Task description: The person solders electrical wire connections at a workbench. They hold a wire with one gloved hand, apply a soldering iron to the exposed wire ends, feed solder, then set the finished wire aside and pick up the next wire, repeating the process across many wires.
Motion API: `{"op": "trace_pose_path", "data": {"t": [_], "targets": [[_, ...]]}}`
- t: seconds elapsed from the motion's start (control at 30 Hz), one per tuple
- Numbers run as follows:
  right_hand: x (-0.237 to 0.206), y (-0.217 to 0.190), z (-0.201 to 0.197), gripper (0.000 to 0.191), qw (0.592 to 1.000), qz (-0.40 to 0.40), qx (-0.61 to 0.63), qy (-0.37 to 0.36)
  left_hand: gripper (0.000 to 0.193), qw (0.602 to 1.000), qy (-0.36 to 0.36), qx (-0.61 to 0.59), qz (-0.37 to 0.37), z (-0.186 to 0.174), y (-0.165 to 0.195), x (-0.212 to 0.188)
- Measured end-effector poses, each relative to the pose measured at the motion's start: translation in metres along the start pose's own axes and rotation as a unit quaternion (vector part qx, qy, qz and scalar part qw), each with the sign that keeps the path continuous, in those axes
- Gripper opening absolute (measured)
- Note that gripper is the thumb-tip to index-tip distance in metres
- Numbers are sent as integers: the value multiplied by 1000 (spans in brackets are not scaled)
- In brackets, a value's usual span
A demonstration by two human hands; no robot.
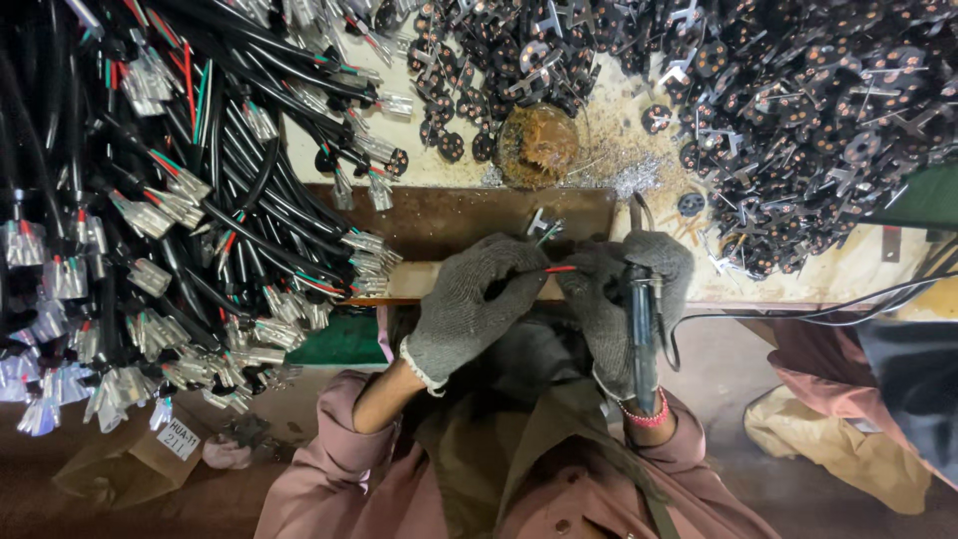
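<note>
The left hand (469, 304) pinches a thin red wire (559, 269) lying horizontally toward the right hand (624, 289), which grips an upright soldering iron (642, 329) just beside it.

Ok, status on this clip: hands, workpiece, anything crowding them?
Left gloved hand pinching thin red wire. Right gloved hand gripping slim metal soldering iron. Black cable bundles with metal terminals crowd the left side.

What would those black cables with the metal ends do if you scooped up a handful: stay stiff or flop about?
The black cables would probably flop and droop, since they already curve loosely across the bench. They would likely snag too, as they lie crossed and tangled. Their thin metal terminals look easy to bend.
</note>
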State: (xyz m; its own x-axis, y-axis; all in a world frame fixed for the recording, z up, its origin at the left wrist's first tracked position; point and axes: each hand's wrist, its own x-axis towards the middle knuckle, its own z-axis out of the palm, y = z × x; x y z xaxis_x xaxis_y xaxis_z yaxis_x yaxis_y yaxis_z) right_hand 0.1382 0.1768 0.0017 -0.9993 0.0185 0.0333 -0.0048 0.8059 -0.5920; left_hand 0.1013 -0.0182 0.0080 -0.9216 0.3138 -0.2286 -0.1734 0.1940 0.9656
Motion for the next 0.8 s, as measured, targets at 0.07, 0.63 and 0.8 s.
{"op": "trace_pose_path", "data": {"t": [0.07,0.63,0.8], "targets": [[1,2,-2,27,996,-16,-63,-65,14,1000,15,2,10,0,-1,1],[-7,1,3,52,961,109,251,30,15,992,0,118,54,-10,0,6],[6,3,2,37,962,55,265,-35,19,982,-47,173,57,-8,1,9]]}}
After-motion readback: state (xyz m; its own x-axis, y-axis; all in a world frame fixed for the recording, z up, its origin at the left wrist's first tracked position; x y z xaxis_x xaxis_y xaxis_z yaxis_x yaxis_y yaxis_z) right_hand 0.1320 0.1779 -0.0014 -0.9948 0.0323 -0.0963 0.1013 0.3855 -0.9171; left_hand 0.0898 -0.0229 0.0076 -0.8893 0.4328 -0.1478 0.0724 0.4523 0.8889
